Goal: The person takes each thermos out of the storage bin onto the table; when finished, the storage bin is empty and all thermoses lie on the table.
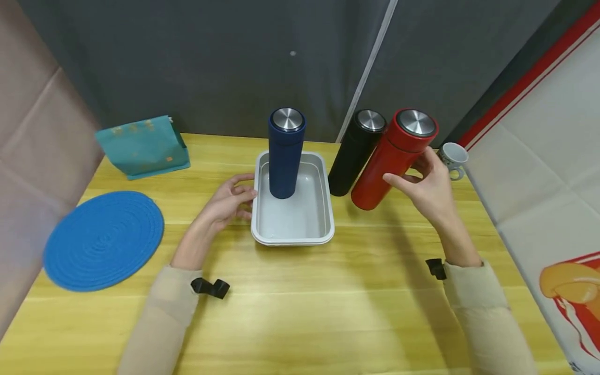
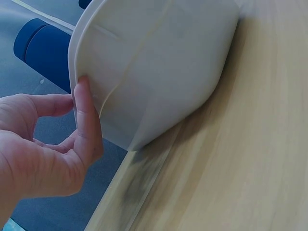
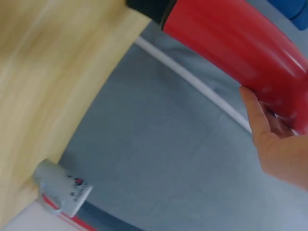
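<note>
A navy thermos (image 1: 287,156) with a silver lid stands upright in the light grey tray (image 1: 300,224). At the tray's left side is my left hand (image 1: 227,203), its fingers and thumb pinching the rim. The left wrist view shows one finger against the tray's outer wall and the thumb at the rim. My right hand (image 1: 428,182) grips a red thermos (image 1: 389,161) from its right side, thumb in front and the other fingers partly hidden behind. Between the tray and the red thermos stands a black thermos (image 1: 353,156), overlapped by the red one near its lid.
A white mug (image 1: 453,156) stands at the back right by the tiled wall (image 1: 539,172). On the left lie a round blue placemat (image 1: 103,239) and, behind it, a teal bag (image 1: 147,148). A grey curtain (image 1: 211,67) borders the wooden table's (image 1: 290,312) far edge.
</note>
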